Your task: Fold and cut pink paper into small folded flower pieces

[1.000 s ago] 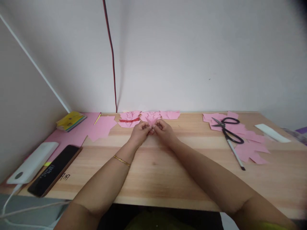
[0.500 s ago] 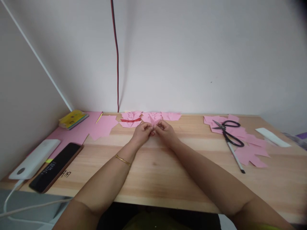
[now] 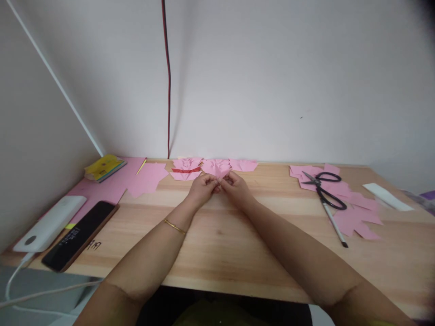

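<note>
Both my hands meet near the back middle of the wooden desk (image 3: 217, 235). My left hand (image 3: 201, 189) and my right hand (image 3: 235, 186) are closed, pinching a small folded pink paper piece (image 3: 218, 170) between their fingertips. Just behind them, against the wall, lie several folded pink paper pieces (image 3: 185, 165), one with a red strip. A gold bangle circles my left wrist.
Black scissors (image 3: 324, 186) and a pen (image 3: 335, 224) lie on pink paper scraps (image 3: 353, 213) at the right. A white strip (image 3: 387, 197) lies far right. At the left are a pink sheet (image 3: 146, 179), a yellow pad (image 3: 103, 166), a phone (image 3: 79, 235) and a white power bank (image 3: 49, 223).
My hands stay pinched on the pink piece with small finger shifts. The view has drifted slightly, so the desk things sit a little lower and to the right.
</note>
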Available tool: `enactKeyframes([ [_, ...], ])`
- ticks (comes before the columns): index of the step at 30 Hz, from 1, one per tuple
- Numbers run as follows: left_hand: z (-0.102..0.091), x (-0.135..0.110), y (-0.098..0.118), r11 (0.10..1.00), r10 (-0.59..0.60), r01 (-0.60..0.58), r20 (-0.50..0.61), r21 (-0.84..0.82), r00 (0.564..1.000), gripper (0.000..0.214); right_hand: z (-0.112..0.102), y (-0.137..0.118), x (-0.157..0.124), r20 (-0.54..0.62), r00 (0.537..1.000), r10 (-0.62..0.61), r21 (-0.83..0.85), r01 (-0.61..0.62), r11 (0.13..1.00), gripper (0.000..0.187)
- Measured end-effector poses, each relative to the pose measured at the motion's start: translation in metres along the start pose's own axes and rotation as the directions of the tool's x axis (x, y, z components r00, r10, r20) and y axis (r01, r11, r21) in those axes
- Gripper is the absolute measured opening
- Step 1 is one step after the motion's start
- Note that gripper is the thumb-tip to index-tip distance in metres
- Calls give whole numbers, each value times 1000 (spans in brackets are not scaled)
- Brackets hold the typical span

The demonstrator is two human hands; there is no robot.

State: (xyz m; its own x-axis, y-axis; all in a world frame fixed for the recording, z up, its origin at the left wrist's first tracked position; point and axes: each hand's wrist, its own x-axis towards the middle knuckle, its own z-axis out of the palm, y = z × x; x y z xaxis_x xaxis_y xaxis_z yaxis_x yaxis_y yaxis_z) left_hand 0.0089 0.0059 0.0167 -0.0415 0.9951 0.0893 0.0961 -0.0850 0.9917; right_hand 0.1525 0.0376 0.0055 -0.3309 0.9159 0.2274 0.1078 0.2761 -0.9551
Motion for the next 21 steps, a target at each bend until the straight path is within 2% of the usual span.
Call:
enactKeyframes([
  [4, 1, 0, 0, 1000, -15, 15, 11, -20, 1000, 11, 1, 0, 0, -11, 1000, 19, -2, -19, 1000, 22],
  [7, 3, 2, -1, 990, -54, 52, -11, -134, 998, 11, 1, -1, 0, -33, 999, 20, -60, -22, 998, 20],
  [10, 5, 2, -1, 971, -41, 31, -36, -238, 999, 13, 0, -1, 0, -2, 1000, 4, -98, -5, 995, 18],
  [13, 4, 2, -1, 976, -6, -3, -44, -218, 999, 14, 0, 1, 1, 50, 998, -26, -153, 34, 988, 17],
  [17, 2, 1, 0, 985, -30, 22, -43, -174, 999, 15, 0, 4, 2, 64, 997, -54, -246, 68, 967, 16],
  [21, 0, 2, -1, 994, 0, -6, -51, -108, 999, 19, 1, 6, 2, 118, 991, -66, -140, 82, 987, 13],
])
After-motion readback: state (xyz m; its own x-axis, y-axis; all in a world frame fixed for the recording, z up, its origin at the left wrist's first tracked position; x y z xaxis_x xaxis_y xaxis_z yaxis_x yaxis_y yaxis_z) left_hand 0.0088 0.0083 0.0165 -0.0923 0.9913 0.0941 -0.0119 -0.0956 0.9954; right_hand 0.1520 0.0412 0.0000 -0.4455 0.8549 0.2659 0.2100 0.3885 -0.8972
